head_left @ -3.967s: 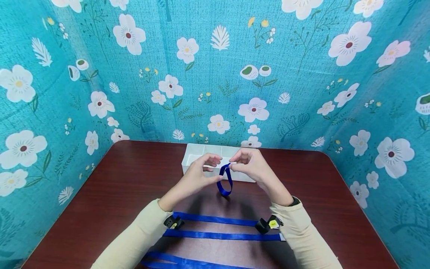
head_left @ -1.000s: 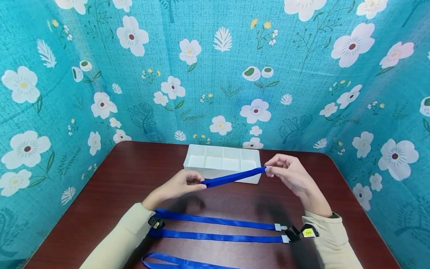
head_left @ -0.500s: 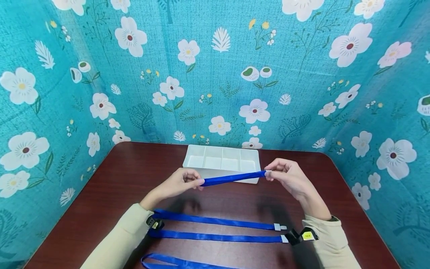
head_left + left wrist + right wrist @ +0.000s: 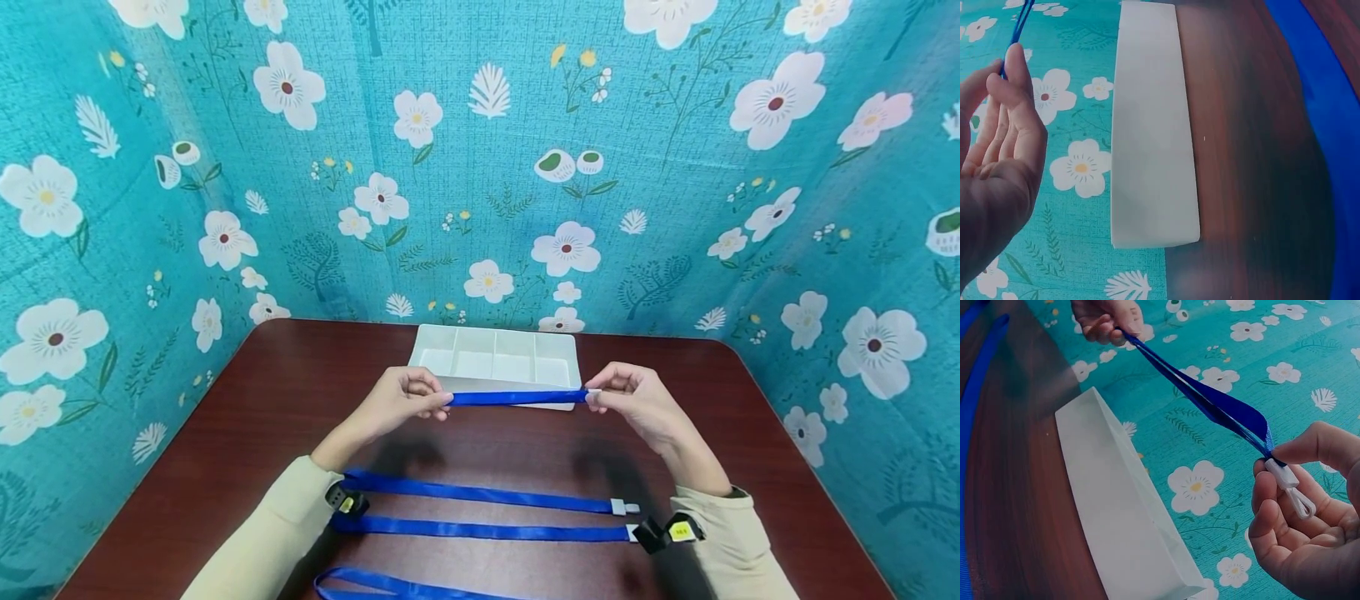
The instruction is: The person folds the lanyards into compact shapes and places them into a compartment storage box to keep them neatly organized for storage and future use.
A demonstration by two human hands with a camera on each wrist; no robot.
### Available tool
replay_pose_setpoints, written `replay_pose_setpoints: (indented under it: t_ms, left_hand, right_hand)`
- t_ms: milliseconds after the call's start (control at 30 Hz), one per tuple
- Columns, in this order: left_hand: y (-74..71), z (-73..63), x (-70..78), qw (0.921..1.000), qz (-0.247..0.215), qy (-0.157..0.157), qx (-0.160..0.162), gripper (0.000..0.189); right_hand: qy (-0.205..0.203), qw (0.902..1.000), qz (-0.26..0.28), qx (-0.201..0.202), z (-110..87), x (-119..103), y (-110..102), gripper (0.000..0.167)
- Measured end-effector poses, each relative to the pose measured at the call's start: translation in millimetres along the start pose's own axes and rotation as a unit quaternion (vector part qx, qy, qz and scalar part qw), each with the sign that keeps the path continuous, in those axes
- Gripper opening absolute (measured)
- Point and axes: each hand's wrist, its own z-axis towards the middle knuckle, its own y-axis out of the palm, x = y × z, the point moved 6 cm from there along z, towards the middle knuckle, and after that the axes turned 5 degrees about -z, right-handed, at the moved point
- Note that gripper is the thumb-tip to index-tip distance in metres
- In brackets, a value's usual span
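Lanyard (image 4: 517, 398), blue and doubled over, is pulled out pretty much level in midair, just in front of the white tray (image 4: 1154, 125) from the head cam. Left hand (image 4: 401, 396) has one end pinched between thumb and fingers, and the right hand (image 4: 633, 408) pinches the other end right by its white clip (image 4: 1282, 474). Tray's got four compartments in a row and sits at the back of a dark reddish-brown table (image 4: 300, 375). Nearer the person, two blue straps (image 4: 495, 527) run side by side, left ends hidden, plus another blue loop (image 4: 397, 586) cut off by the view's bottom edge. Teal floral curtain (image 4: 442, 50) behind everything.
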Motion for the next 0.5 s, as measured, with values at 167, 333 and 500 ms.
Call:
replay_pose_setpoints:
  t_ms: [167,333,500]
  left_hand:
    - [-3.5,0.4,-2.4,0.9993,-0.022,-0.016,0.025,0.021]
    - [-6.8,0.0,-2.5,0.9978,-0.023,-0.031,0.053,0.024]
    - [-8.8,-0.3,0.6,0.9968,0.003,-0.034,0.072,0.023]
  right_hand:
    - [0.013,0.9999,-0.007,0.004,0.4,5.8,1.5,0.023]
    - [0.019,0.9998,-0.003,-0.002,0.3,8.5,3.6,0.019]
    - [0.022,0.9998,-0.002,0.001,1.4,7.4,6.0,0.017]
